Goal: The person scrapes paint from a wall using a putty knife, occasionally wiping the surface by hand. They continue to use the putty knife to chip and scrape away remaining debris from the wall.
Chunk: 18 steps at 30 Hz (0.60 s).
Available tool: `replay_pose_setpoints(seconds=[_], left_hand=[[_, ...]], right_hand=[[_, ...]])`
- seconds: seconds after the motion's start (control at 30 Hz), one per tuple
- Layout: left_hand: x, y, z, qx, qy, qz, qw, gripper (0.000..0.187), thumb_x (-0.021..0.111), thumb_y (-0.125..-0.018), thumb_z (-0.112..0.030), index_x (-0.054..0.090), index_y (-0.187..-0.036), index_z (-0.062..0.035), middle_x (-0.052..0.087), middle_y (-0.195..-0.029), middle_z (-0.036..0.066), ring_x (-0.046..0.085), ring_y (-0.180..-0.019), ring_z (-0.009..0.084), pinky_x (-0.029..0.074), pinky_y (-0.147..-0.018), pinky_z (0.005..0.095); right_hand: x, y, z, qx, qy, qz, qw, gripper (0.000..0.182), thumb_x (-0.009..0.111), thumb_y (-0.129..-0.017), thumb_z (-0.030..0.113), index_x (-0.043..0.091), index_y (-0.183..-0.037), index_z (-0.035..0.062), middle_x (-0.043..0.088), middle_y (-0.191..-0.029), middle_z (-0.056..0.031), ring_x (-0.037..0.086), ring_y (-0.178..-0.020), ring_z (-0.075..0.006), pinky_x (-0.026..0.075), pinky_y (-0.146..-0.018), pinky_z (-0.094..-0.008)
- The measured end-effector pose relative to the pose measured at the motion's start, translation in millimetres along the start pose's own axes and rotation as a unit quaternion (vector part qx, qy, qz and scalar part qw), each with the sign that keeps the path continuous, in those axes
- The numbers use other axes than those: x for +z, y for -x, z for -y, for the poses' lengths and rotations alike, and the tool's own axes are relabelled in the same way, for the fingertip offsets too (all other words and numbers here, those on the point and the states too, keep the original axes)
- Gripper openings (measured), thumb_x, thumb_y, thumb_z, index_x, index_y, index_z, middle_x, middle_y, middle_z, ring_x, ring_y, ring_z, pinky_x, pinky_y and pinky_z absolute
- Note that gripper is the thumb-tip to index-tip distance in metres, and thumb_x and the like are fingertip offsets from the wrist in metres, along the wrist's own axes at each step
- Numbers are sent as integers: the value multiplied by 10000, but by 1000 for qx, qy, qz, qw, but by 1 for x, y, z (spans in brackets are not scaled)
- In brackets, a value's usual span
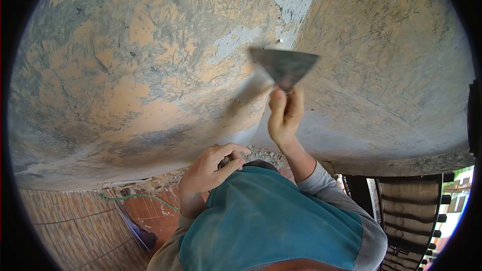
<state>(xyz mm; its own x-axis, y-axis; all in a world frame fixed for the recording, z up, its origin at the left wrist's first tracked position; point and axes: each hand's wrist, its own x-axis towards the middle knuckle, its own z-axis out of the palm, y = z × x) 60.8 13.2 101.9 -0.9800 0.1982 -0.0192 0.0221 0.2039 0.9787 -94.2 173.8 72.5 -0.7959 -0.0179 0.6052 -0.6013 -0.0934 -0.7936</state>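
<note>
My right hand [286, 115] is closed around the handle of a putty knife [285, 65], the handle mostly hidden in the fist. Its wide, dark triangular blade is raised over the wall [135, 85], close to the corner where two surfaces meet, and looks smeared by motion. The wall has patchy orange, grey and whitish paint with many scratch marks. Lower down, in front of my chest, my left hand [213, 166] is loosely curled, thumb and forefinger apart, with a dark gap between them. It is near the wall's lower edge.
Below the wall on the left are a reed screen [75, 231], a green cord [143, 195] and reddish tiles [150, 211]. Rough rubble [268, 155] lines the wall's foot. To the right stands a dark slatted structure [409, 211], with daylight beyond it.
</note>
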Motion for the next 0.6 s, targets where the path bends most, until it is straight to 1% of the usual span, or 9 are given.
replay_pose_setpoints(seconds=[0.03,0.1,0.17,0.2,0.23,0.33,0.47,0.57,0.6], left_hand=[[0,-1,1,9,-3,10,1000,244,606,-985,-79,643,-1198,35,712,-884,123,706,-829,181,541,-728,300],[5,-4,-2,9,3,-1,1000,246,608,-982,-82,642,-1197,33,709,-875,121,701,-827,178,536,-729,302],[2,-7,-6,13,-5,3,1000,247,609,-979,-83,642,-1195,33,706,-870,122,697,-824,177,534,-728,304],[1,-8,-7,15,-10,11,1000,247,609,-977,-82,642,-1193,33,705,-869,123,696,-823,178,534,-726,306],[0,-7,-7,15,-16,20,1000,247,609,-975,-81,642,-1191,33,705,-868,125,696,-822,178,534,-724,308],[3,-8,-2,33,-13,3,999,248,604,-976,-83,643,-1191,34,700,-858,118,684,-798,179,528,-729,309],[5,-9,-2,24,4,10,1000,245,602,-973,-71,643,-1192,33,698,-857,115,682,-809,179,522,-754,319],[5,-12,-6,5,13,13,1000,241,613,-964,-57,643,-1185,35,693,-861,115,674,-824,178,517,-767,322],[4,-14,-10,1,18,17,1000,235,619,-960,-51,644,-1177,37,692,-869,118,669,-829,177,515,-769,321]], right_hand=[[2,-6,18,-97,105,88,986,103,576,-1012,53,604,-1082,-17,580,-730,-54,449,-571,-56,340,-497,-237],[6,0,11,-116,100,54,987,111,600,-995,55,609,-1082,-14,570,-717,-55,450,-545,-84,347,-493,-262],[5,-2,-1,54,-53,-9,997,125,613,-971,36,614,-1081,-24,563,-711,-93,478,-533,-134,361,-495,-300],[5,2,5,59,2,30,998,99,612,-978,41,607,-1055,-22,541,-683,-79,462,-536,-116,345,-494,-295],[5,-5,20,-78,97,108,986,95,597,-1001,61,594,-1051,-20,521,-653,-46,421,-538,-70,311,-481,-258],[4,-5,-1,20,-55,-7,998,188,596,-983,33,589,-1158,-36,611,-722,-71,442,-489,-76,303,-445,-261],[1,1,13,-69,57,75,993,218,553,-1018,45,534,-1223,-27,561,-699,-13,390,-475,-48,285,-437,-234],[3,-14,14,54,-175,-57,981,175,590,-1011,84,592,-1157,-13,528,-650,-41,428,-524,-57,328,-459,-260],[6,-19,25,-28,-53,28,998,92,574,-1023,81,584,-1064,-1,486,-628,-27,400,-519,-50,315,-452,-256]])
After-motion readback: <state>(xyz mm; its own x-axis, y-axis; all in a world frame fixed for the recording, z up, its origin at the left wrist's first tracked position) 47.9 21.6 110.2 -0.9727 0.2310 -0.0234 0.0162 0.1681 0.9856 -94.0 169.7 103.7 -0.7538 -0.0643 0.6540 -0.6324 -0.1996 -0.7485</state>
